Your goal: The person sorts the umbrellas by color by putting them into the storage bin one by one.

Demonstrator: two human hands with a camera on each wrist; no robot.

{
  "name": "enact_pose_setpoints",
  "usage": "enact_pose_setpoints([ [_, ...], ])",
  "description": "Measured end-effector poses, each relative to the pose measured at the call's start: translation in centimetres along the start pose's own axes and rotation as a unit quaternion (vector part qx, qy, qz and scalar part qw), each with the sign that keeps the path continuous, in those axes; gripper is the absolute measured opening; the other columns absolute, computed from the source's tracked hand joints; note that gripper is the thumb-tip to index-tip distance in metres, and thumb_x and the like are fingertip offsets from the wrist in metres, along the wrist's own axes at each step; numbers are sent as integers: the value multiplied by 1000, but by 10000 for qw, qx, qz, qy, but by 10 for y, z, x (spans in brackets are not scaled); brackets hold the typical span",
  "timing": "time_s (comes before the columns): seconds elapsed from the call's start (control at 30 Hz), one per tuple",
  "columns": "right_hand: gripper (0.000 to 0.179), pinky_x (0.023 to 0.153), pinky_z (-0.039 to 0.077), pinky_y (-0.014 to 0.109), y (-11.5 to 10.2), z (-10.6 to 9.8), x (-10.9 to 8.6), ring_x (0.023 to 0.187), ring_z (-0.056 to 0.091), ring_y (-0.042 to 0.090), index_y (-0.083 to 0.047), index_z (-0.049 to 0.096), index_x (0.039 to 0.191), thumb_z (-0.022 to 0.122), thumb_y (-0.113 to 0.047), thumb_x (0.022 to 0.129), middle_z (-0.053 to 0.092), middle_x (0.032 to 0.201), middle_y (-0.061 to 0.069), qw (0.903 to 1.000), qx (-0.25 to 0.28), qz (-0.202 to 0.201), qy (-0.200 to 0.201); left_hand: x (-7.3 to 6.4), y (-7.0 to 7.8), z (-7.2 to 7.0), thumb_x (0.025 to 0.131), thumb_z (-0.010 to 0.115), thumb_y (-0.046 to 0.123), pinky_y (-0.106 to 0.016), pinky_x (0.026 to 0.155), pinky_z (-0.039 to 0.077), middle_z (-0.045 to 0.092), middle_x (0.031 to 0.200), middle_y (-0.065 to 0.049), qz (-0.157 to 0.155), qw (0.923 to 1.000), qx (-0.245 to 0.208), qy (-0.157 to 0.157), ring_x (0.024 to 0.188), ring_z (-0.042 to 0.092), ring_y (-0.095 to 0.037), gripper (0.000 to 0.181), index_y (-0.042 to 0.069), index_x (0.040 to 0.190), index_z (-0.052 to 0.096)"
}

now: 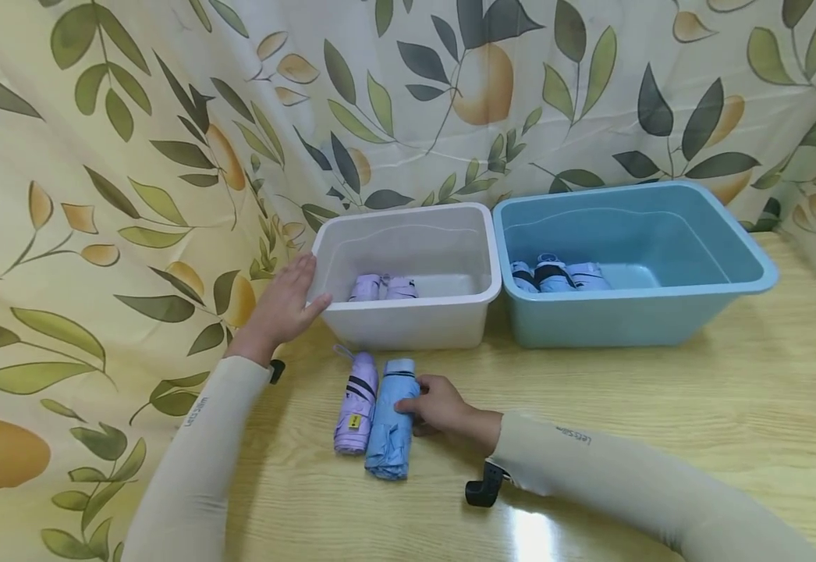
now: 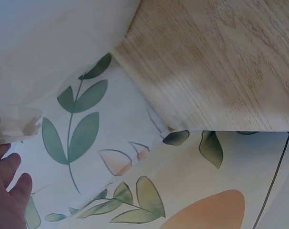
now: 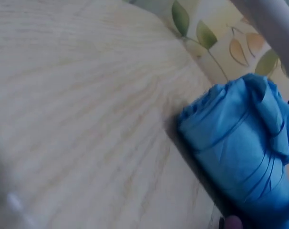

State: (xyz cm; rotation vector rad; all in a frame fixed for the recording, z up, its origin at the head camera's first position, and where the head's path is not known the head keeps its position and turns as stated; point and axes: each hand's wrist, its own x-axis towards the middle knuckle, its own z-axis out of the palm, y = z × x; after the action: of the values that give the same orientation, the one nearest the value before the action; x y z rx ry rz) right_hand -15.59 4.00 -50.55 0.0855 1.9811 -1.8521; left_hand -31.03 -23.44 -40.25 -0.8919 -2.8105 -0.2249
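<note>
My right hand [image 1: 443, 407] grips a blue folding umbrella [image 1: 392, 425] by its side, thumb on top. The umbrella lies on the table, and its rolled canopy end [image 3: 235, 143] fills the right of the right wrist view. Just left of it is a purple folding umbrella [image 1: 357, 406] with a black band and a yellow tag. My left hand [image 1: 284, 304] rests with straight fingers at the left rim of a white bin [image 1: 408, 328]. Only some fingers [image 2: 8, 169] of that hand appear in the left wrist view.
Two purple umbrellas [image 1: 383, 287] lie inside the white bin. Against its right side stands a blue bin [image 1: 612, 320], holding several blue and purple umbrellas [image 1: 555, 275]. A leaf-patterned curtain [image 1: 394, 101] hangs behind and to the left of the wooden table [image 1: 626, 406].
</note>
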Motion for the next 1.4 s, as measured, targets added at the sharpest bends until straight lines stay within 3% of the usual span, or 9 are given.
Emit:
enact_pose_setpoints([
  [0.2, 53, 63, 58, 44, -2, 2, -7, 78, 68, 28, 2, 46, 131, 71, -6, 85, 63, 103, 19, 9972, 696, -158, -235, 2, 1, -1, 99, 30, 58, -49, 116, 13, 20, 157, -22, 5, 10000, -32, 85, 147, 11, -30, 84, -6, 152, 19],
  [0.33, 61, 64, 58, 48, 1, 5, -14, 83, 69, 33, -4, 34, 144, 65, -9, 91, 63, 108, 21, 9897, 1328, -68, -534, 2, 2, 1, 99, 31, 58, -49, 116, 13, 18, 158, -20, -27, 10000, -70, 35, 147, 10, -29, 84, -6, 152, 18],
  [0.6, 61, 69, 57, 51, 14, 3, -19, 95, 66, 33, -6, 28, 147, 60, -13, 96, 57, 120, 23, 9777, 1955, -178, -752, 3, 2, 3, 99, 31, 58, -50, 116, 15, 21, 157, -22, 42, 9998, -150, 148, 147, 11, -29, 84, -7, 151, 20],
  [0.77, 62, 73, 57, 48, 17, -1, -23, 99, 63, 31, -3, 24, 146, 59, -18, 97, 53, 128, 23, 9770, 1998, -87, -741, 5, 2, 1, 99, 31, 58, -51, 115, 18, 22, 157, -21, 99, 9997, -109, 178, 147, 12, -29, 84, -6, 151, 20],
  [1.0, 54, 74, 57, 47, 13, -9, -29, 97, 64, 28, 3, 30, 140, 57, -17, 99, 57, 120, 21, 9755, 1968, -24, -983, 3, 4, -1, 99, 32, 58, -50, 115, 17, 20, 157, -21, 28, 9998, -139, 107, 147, 13, -29, 84, -7, 151, 20],
  [1.17, 48, 75, 56, 44, 9, -24, -30, 98, 63, 26, 5, 31, 141, 51, -13, 101, 57, 123, 21, 9795, 1651, -86, -1150, 1, 4, 0, 99, 32, 57, -51, 115, 18, 20, 158, -20, 4, 9997, -188, 130, 147, 13, -28, 83, -6, 151, 20],
  [1.4, 51, 84, 53, 45, -6, -52, -30, 107, 58, 28, 2, 30, 147, 49, -15, 103, 54, 128, 22, 9880, 1144, 0, -1040, 0, 2, 2, 99, 31, 59, -48, 115, 16, 21, 157, -20, 7, 9997, -173, 171, 147, 13, -28, 85, -6, 151, 21],
])
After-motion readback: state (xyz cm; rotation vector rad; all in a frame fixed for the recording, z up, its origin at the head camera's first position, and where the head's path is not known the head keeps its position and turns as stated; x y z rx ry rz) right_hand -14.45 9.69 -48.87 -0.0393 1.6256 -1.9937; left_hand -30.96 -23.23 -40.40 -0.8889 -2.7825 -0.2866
